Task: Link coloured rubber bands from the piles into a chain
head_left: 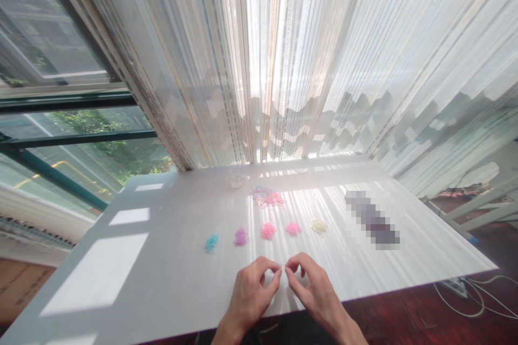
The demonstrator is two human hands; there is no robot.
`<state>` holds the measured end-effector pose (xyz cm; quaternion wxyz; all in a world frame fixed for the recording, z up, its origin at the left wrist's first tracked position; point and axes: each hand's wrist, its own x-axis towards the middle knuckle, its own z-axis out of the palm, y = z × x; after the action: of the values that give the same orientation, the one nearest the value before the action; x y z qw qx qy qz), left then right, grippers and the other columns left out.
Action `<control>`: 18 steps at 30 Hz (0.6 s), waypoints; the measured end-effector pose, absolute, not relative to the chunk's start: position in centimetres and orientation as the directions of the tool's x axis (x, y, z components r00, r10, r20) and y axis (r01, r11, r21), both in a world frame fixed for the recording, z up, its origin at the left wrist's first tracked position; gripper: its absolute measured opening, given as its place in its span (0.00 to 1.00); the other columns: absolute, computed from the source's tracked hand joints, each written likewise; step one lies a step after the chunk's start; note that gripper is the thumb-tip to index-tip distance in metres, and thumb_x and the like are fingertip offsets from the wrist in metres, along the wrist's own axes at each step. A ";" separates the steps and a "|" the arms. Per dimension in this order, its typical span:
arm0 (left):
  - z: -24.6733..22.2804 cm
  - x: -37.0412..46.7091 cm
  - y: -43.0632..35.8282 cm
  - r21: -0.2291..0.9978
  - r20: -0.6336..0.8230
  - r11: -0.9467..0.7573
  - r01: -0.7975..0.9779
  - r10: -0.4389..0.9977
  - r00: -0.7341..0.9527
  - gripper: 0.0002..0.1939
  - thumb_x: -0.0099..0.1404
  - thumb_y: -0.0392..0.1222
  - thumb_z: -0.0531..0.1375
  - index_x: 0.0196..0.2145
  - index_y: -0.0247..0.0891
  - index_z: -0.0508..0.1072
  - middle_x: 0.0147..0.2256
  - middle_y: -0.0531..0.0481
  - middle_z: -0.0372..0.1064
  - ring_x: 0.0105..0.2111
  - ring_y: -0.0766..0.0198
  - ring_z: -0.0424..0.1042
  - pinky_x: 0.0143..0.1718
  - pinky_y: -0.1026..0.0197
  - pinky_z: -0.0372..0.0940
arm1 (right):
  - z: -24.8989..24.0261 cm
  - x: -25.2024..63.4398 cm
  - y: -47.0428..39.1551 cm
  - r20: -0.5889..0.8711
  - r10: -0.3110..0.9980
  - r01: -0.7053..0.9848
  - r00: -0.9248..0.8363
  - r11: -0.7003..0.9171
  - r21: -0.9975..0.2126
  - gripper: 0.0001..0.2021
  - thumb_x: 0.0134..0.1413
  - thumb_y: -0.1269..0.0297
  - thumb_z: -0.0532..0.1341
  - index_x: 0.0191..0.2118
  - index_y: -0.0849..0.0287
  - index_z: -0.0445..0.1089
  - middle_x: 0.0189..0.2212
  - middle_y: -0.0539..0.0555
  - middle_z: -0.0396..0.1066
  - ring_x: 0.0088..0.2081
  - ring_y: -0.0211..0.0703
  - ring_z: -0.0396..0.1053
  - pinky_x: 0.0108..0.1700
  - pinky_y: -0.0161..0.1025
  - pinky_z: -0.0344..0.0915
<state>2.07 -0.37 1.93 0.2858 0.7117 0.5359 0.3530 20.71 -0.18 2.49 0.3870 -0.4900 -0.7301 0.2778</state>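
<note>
My left hand (254, 290) and my right hand (313, 288) are close together over the front edge of the white table (174, 280). Thumb and forefinger are pinched on each, fingertips nearly meeting; anything between them is too small to make out. Beyond my hands lies a row of small piles of thin bands: blue (211, 243), purple (242, 236), pink (267, 231), another pink (293, 228) and pale yellow (319, 226). Behind the row is a larger mixed pile (267, 197), pink and bluish.
A clear round container (236, 178) stands at the back of the table. To the right lies a pixelated dark object (374, 221). Striped sheer curtains (283, 64) hang behind the table. White cables (481, 296) lie on the floor at right.
</note>
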 end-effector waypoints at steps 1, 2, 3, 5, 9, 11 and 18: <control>1.9 2.1 -0.4 0.793 0.191 -0.257 0.552 0.966 0.175 0.07 0.68 0.41 0.61 0.35 0.42 0.80 0.32 0.51 0.79 0.25 0.67 0.70 0.28 0.66 0.66 | 2.5 20.7 -0.2 0.293 0.931 0.500 -0.220 0.365 -0.785 0.10 0.68 0.61 0.56 0.36 0.55 0.71 0.30 0.51 0.74 0.31 0.42 0.71 0.35 0.37 0.69; 1.9 2.1 -0.3 0.805 0.183 -0.249 0.538 0.968 0.173 0.08 0.69 0.41 0.60 0.35 0.41 0.80 0.32 0.51 0.79 0.24 0.67 0.69 0.28 0.66 0.66 | 2.5 20.7 -0.2 0.291 0.931 0.499 -0.220 0.364 -0.786 0.10 0.68 0.61 0.56 0.36 0.55 0.71 0.30 0.51 0.74 0.31 0.42 0.71 0.35 0.37 0.69; 1.9 2.1 -0.3 0.820 0.174 -0.237 0.521 0.970 0.168 0.08 0.69 0.42 0.60 0.35 0.41 0.79 0.32 0.51 0.79 0.24 0.67 0.68 0.27 0.66 0.65 | 2.5 20.8 -0.2 0.289 0.932 0.498 -0.220 0.362 -0.788 0.10 0.68 0.61 0.56 0.36 0.55 0.71 0.30 0.51 0.74 0.31 0.42 0.71 0.35 0.37 0.69; 2.0 2.1 -0.2 0.852 0.150 -0.209 0.479 0.976 0.159 0.09 0.69 0.43 0.60 0.35 0.40 0.79 0.32 0.50 0.78 0.24 0.67 0.66 0.26 0.66 0.65 | 2.4 20.9 -0.2 0.286 0.933 0.491 -0.221 0.359 -0.793 0.10 0.68 0.60 0.57 0.36 0.55 0.71 0.30 0.51 0.75 0.31 0.42 0.71 0.35 0.37 0.69; 2.3 2.2 0.0 0.890 0.113 -0.171 0.422 0.981 0.159 0.10 0.68 0.45 0.61 0.34 0.38 0.79 0.30 0.50 0.77 0.22 0.68 0.64 0.25 0.66 0.63 | 2.3 21.1 -0.1 0.259 0.945 0.458 -0.198 0.323 -0.828 0.11 0.67 0.59 0.57 0.35 0.56 0.72 0.29 0.52 0.75 0.31 0.42 0.71 0.34 0.37 0.69; 2.3 2.3 0.1 0.895 0.114 -0.171 0.412 0.981 0.159 0.10 0.68 0.45 0.61 0.33 0.38 0.79 0.29 0.50 0.77 0.22 0.68 0.63 0.25 0.66 0.63 | 2.3 21.3 0.0 0.213 0.959 0.436 -0.190 0.276 -0.856 0.11 0.67 0.58 0.58 0.35 0.56 0.73 0.29 0.52 0.75 0.31 0.43 0.71 0.35 0.37 0.69; 2.5 2.4 0.1 0.906 0.103 -0.160 0.391 0.981 0.164 0.11 0.68 0.46 0.61 0.33 0.38 0.79 0.27 0.51 0.74 0.21 0.69 0.61 0.23 0.67 0.61 | 2.7 21.5 0.0 0.072 0.983 0.364 -0.167 0.130 -0.922 0.13 0.64 0.54 0.60 0.35 0.57 0.75 0.30 0.51 0.76 0.31 0.42 0.71 0.36 0.37 0.70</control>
<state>2.42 0.05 2.51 0.3852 0.6585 0.5210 0.3830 21.54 -0.03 2.70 0.3816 -0.5203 -0.6475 0.4055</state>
